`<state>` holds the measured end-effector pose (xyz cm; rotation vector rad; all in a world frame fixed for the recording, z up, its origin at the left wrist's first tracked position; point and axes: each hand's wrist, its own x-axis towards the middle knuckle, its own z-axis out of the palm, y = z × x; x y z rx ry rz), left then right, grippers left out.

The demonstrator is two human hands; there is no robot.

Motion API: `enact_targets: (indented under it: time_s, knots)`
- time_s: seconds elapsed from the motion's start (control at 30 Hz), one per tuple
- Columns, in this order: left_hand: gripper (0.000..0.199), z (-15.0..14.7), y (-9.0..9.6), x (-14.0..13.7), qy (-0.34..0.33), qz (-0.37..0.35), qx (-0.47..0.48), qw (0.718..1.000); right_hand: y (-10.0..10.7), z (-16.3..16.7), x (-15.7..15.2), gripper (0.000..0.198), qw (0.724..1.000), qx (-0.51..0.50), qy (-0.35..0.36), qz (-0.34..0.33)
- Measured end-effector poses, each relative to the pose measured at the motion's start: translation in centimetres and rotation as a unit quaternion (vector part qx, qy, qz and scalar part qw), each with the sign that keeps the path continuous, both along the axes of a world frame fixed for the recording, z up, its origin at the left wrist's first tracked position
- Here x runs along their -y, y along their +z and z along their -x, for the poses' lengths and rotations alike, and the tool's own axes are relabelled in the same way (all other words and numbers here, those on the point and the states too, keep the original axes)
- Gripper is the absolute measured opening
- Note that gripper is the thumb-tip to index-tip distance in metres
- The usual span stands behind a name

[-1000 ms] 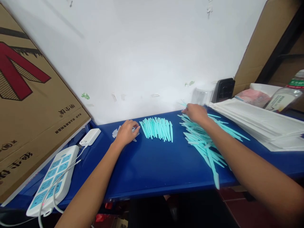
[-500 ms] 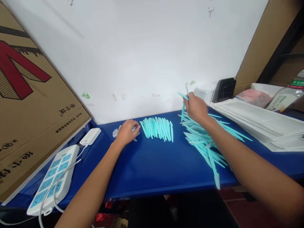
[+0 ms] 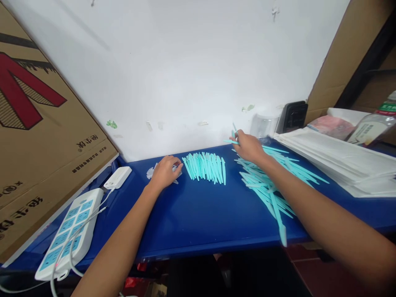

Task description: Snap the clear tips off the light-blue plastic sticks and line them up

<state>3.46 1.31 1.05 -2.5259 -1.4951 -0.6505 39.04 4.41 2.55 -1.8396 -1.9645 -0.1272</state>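
My right hand (image 3: 247, 146) is closed around a few turquoise eyebrow razors (image 3: 232, 141), which stick out of the fingers at different angles. It hovers over the far edge of a loose, criss-crossed pile of the same razors (image 3: 269, 194). My left hand (image 3: 168, 170) rests on the blue table with curled fingers, thumb close to the forefinger; whatever the fingertips hold is hidden. Small translucent plastic pieces (image 3: 150, 171) lie beside and under it. Just right of that hand, a neat row of turquoise razors (image 3: 204, 167) lies side by side.
Left on the blue table (image 3: 192, 222) are a white power strip (image 3: 89, 235) with cables and a small white box (image 3: 118, 177). A big carton (image 3: 55, 136) flanks it. To the right stand a clear jar (image 3: 265, 127), a black object (image 3: 295, 117), white sheets (image 3: 343, 159) and a bottle (image 3: 374, 126).
My right hand has moved a little left and down with the razors, whose angles between the fingers have shifted. My left hand and the row have stayed put.
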Motion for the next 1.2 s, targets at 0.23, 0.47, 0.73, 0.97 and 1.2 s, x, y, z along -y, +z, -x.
enact_targets:
  time_s: [0.23,0.47,0.73,0.97,1.2]
  knots:
    - [0.020,0.1,-0.1,-0.1,0.002,0.000,-0.003,1.000,0.0,-0.5,-0.2,0.036,0.999,0.044,0.013,-0.018]
    - [0.019,0.0,0.0,0.0,-0.003,0.003,0.008,1.000,1.1,-1.1,0.1,0.047,0.992,0.036,-0.040,-0.111]
    - [0.019,0.1,-0.2,-0.1,-0.006,0.000,0.004,1.000,0.9,-2.3,-0.4,0.035,0.998,0.041,-0.025,-0.044]
    - [0.021,0.1,-0.3,-0.2,-0.005,0.002,-0.003,1.000,0.1,-2.6,-1.0,0.038,0.996,0.060,-0.038,0.063]
    - [0.020,0.0,-0.1,0.0,-0.001,0.005,0.000,1.000,-0.9,-3.7,-1.4,0.043,0.972,0.074,-0.094,0.200]
